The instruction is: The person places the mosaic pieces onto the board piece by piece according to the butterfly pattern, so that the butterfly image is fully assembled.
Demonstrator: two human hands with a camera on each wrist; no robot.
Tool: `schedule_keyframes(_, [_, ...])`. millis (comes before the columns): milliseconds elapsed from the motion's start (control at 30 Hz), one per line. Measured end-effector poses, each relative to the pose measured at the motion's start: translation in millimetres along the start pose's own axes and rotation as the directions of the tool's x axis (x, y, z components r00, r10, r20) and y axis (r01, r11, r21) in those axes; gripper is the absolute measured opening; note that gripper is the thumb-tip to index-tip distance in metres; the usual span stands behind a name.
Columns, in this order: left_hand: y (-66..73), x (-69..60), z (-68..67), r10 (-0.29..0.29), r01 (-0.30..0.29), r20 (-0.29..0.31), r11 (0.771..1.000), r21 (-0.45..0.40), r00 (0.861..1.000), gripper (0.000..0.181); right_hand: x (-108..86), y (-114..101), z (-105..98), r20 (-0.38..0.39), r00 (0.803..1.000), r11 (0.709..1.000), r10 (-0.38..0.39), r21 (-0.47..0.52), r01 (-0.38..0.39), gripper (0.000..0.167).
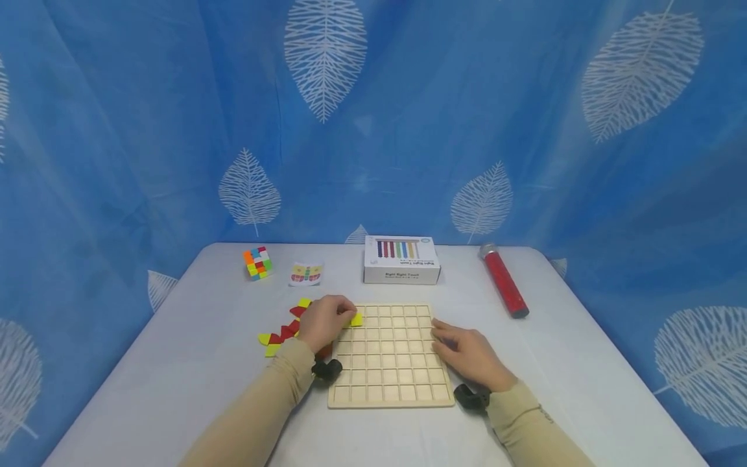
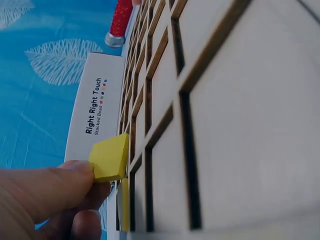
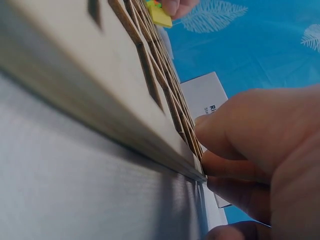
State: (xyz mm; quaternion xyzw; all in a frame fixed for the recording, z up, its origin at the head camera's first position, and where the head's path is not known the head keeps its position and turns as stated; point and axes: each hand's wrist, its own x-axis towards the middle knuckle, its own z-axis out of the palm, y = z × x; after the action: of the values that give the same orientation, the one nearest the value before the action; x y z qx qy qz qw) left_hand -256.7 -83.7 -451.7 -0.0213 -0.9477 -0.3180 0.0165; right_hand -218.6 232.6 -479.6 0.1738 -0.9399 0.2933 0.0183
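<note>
My left hand [image 1: 329,319] pinches a yellow square tile [image 2: 109,159] between thumb and finger, near the far left of the wooden grid board [image 1: 390,376]. Just below the held tile, in the left wrist view, the edge of another yellow piece [image 2: 125,205] shows at the board. My right hand [image 1: 473,355] rests its fingertips against the board's right edge, fingers loosely bent. Left of the board lie several red and yellow pieces [image 1: 286,332], partly covered by the left hand. A brownish piece [image 1: 325,352] shows beside the left wrist.
Behind the board stands a white box [image 1: 401,275] with printed beads. A puzzle cube [image 1: 257,263] and a small picture card [image 1: 305,274] lie at the back left. A red microphone-like stick [image 1: 505,285] lies at the back right. Blue leaf-patterned cloth [image 1: 408,130] hangs behind the table.
</note>
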Motion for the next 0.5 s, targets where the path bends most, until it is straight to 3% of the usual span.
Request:
schedule_keyframes(267, [-0.6,1.9,2.8,0.030,-0.031,0.024,0.998,0.047,0.999,0.009,-0.4,-0.7,1.0,0.005,1.000,1.000,-0.006,0.007,0.006,0.041])
schedule_keyframes(500, [1.0,4.2,4.5,0.107,-0.106,0.001,0.986,0.132,0.994,0.008,-1.0,-0.1,0.0,0.004,1.000,1.000,-0.002,-0.006,0.002,0.041])
